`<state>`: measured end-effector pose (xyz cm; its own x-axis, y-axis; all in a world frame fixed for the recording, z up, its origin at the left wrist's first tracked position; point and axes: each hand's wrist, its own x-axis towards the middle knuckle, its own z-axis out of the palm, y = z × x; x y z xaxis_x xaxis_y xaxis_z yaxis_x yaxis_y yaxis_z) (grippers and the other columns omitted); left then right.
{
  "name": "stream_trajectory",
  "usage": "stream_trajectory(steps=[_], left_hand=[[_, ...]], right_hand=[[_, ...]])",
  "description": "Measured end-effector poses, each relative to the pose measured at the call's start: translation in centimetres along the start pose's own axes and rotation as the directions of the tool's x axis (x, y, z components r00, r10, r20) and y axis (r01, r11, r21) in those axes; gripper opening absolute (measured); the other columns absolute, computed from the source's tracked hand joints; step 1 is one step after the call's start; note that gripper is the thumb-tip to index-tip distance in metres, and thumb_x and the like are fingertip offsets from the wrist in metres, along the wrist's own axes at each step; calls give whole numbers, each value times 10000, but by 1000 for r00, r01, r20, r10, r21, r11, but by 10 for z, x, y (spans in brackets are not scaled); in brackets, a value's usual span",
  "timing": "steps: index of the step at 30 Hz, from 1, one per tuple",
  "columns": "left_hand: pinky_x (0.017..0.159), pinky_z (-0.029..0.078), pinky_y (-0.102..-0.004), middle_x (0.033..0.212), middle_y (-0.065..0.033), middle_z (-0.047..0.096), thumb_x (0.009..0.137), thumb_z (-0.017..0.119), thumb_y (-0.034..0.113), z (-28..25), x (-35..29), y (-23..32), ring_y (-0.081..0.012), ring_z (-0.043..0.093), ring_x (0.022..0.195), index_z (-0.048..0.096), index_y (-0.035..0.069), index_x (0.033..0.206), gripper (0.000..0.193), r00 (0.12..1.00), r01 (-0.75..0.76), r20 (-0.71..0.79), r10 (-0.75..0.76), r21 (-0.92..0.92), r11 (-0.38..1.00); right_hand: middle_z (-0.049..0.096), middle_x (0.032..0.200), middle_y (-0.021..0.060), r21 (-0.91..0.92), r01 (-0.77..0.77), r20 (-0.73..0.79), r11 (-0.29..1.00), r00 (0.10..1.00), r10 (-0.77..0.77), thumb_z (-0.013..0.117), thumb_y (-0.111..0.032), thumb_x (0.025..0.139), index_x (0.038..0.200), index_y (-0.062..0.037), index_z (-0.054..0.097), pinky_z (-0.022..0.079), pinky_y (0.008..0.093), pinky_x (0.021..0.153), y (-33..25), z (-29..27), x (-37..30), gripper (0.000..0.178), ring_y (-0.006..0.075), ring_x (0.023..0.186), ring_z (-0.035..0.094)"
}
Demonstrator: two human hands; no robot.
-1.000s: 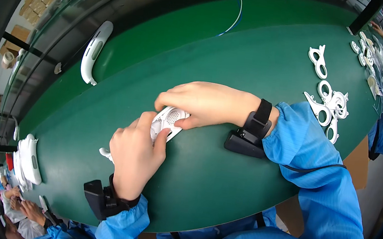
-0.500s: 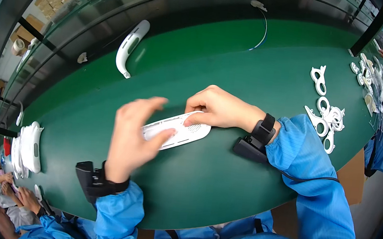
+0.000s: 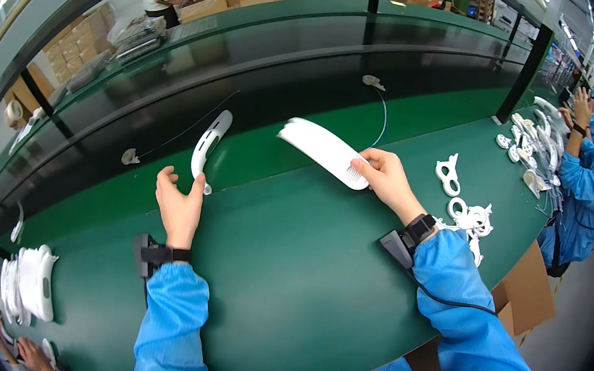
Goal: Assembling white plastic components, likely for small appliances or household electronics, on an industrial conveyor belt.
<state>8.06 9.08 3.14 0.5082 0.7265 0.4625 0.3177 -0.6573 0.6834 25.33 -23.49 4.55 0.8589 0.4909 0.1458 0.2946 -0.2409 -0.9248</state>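
Note:
My right hand point(image 3: 387, 178) grips the perforated end of a long white plastic shell point(image 3: 320, 147), lifted and tilted with its other end pointing up and left. That far end is slightly blurred. My left hand point(image 3: 180, 204) is open, fingers apart, with nothing in it. Its thumb is at the lower end of a curved white plastic piece with slots point(image 3: 207, 146); whether they touch I cannot tell. To the right of my right hand lie several white ring-shaped plastic parts point(image 3: 467, 217), and a separate double-ring part point(image 3: 448, 174) sits just beyond them.
White shells point(image 3: 33, 283) stand in a row at the left on the green table point(image 3: 285, 280). A pile of white parts point(image 3: 535, 152) lies far right beside co-workers in blue. Small cable-tailed pieces point(image 3: 373, 82) lie at the back. A cardboard box point(image 3: 525, 291) stands by the right edge.
My right hand has carried the shell forward and raised it, turning it over. The left hand has left the shell and come beside the curved piece. The view has tilted up.

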Motion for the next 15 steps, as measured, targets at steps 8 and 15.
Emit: stream_trajectory(steps=[8,15], left_hand=[[729,445,-399,871,-139,559,809,654,258,47,32,-37,-296,585,874,600,19,797,246,977,90,201,-75,-69,994],[600,445,-285,1217,-108,440,906,564,1,15,3,0,-127,520,710,563,-60,984,99,976,-217,-89,198,-423,880]], right_hand=[[695,806,114,11,-160,-87,987,983,160,701,-293,857,1253,-13,499,507,286,553,-11,13,39,525,149,677,662],[691,862,101,-31,32,-15,999,999,-32,631,-158,895,1200,-13,532,507,289,682,-12,-26,9,351,138,738,643]])
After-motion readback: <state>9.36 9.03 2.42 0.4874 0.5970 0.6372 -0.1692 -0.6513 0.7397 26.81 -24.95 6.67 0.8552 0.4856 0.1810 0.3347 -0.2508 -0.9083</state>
